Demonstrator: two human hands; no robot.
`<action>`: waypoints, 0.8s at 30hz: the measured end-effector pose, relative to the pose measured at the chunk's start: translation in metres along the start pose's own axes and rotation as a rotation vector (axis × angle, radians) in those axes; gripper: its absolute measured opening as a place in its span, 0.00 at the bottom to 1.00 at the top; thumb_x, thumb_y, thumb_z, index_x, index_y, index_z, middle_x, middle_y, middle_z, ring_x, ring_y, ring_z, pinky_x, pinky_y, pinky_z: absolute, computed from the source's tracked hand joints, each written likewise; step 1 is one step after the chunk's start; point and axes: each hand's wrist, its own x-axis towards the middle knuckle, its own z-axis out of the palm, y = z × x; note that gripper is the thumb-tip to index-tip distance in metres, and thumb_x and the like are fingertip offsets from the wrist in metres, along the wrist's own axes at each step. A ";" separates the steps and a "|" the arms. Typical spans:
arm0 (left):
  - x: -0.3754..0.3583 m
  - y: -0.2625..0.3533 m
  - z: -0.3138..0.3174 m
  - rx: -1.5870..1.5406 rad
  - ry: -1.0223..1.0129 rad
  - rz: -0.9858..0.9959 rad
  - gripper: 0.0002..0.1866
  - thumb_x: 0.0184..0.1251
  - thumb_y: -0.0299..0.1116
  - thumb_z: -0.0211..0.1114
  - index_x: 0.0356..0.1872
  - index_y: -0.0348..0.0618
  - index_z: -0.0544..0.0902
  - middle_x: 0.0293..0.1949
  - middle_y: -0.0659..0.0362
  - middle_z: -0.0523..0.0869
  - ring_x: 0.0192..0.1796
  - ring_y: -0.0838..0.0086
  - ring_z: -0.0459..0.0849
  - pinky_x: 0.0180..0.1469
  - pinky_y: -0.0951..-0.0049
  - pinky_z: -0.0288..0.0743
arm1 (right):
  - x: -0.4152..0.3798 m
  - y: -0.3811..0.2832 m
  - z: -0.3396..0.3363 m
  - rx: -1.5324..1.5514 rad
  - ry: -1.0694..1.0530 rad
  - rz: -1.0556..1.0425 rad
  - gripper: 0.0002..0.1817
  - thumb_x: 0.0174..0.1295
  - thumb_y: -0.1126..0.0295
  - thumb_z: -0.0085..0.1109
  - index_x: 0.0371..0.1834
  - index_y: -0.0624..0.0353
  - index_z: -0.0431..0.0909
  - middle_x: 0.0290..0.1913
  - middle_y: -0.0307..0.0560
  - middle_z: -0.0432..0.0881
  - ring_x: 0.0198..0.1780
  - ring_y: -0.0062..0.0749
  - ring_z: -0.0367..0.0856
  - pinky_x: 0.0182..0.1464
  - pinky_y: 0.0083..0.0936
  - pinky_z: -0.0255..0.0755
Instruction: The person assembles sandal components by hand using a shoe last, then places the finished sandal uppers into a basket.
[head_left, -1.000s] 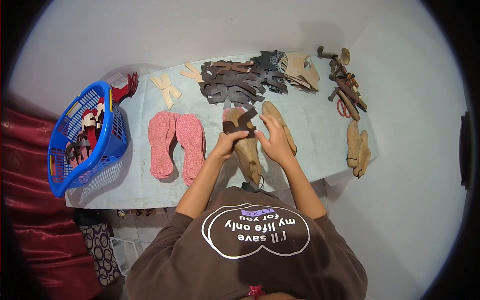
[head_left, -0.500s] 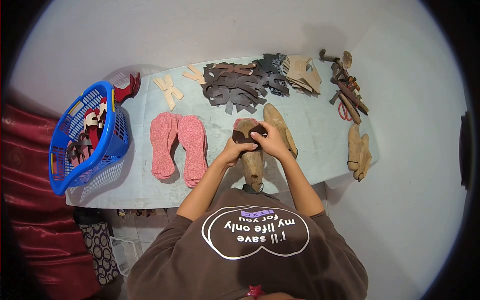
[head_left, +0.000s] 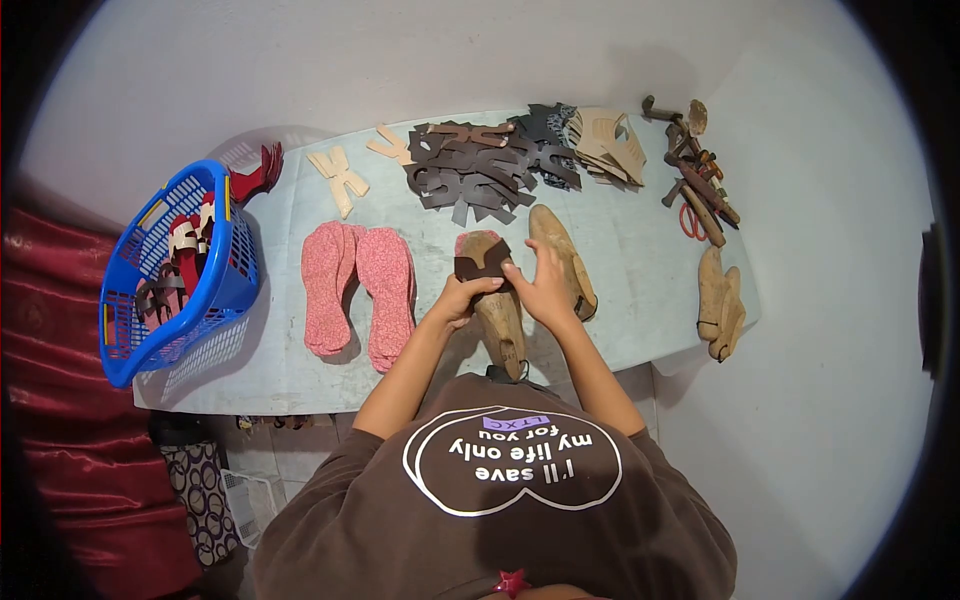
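A wooden shoe last [head_left: 499, 325] points away from me at the table's front edge, with a dark brown strap piece [head_left: 470, 268] laid across its toe part. Part of a pink insole [head_left: 473, 241] shows at its far end. My left hand [head_left: 463, 300] grips the last and strap from the left, thumb on the strap's lower edge. On the right side, my right hand [head_left: 541, 284] has its thumb on the strap and its fingers raised and apart. A second wooden last [head_left: 556, 252] lies just right of that hand.
Pink insoles [head_left: 326, 290] lie in stacks on the left, beside a blue basket [head_left: 232, 270] of sandals. Dark strap pieces [head_left: 465, 170] and beige pieces [head_left: 606, 145] lie at the back. Tools [head_left: 700, 185] and another pair of lasts [head_left: 711, 295] are on the right.
The held last has tilted, its far end shifting left with the strap. My right hand's fingers have lifted off the strap and spread.
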 end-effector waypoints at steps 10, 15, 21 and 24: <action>0.012 0.004 -0.034 -0.354 0.197 -0.007 0.20 0.52 0.33 0.62 0.47 0.40 0.69 0.41 0.54 0.78 0.44 0.65 0.78 0.49 0.63 0.72 | -0.052 -0.017 -0.022 0.185 -0.410 0.056 0.40 0.38 0.57 0.67 0.54 0.66 0.62 0.47 0.59 0.67 0.50 0.49 0.66 0.52 0.36 0.63; 0.012 0.008 -0.032 -0.343 0.207 0.019 0.21 0.52 0.33 0.62 0.47 0.39 0.69 0.43 0.52 0.77 0.46 0.64 0.77 0.50 0.62 0.71 | -0.050 -0.023 -0.013 0.021 -0.397 0.147 0.39 0.35 0.61 0.67 0.53 0.68 0.62 0.44 0.62 0.65 0.47 0.56 0.64 0.51 0.40 0.62; 0.011 0.013 -0.033 -0.457 0.170 -0.047 0.23 0.52 0.33 0.61 0.50 0.38 0.67 0.45 0.50 0.76 0.47 0.60 0.76 0.53 0.58 0.68 | -0.047 -0.032 -0.015 -0.026 -0.404 0.179 0.38 0.36 0.61 0.65 0.51 0.70 0.62 0.44 0.64 0.64 0.47 0.56 0.63 0.51 0.41 0.60; 0.009 0.013 -0.033 -0.468 0.199 -0.052 0.23 0.52 0.33 0.61 0.50 0.39 0.68 0.45 0.50 0.76 0.47 0.60 0.76 0.53 0.58 0.68 | -0.046 -0.034 -0.016 -0.039 -0.425 0.203 0.38 0.36 0.61 0.65 0.51 0.71 0.62 0.44 0.64 0.64 0.48 0.55 0.62 0.52 0.41 0.59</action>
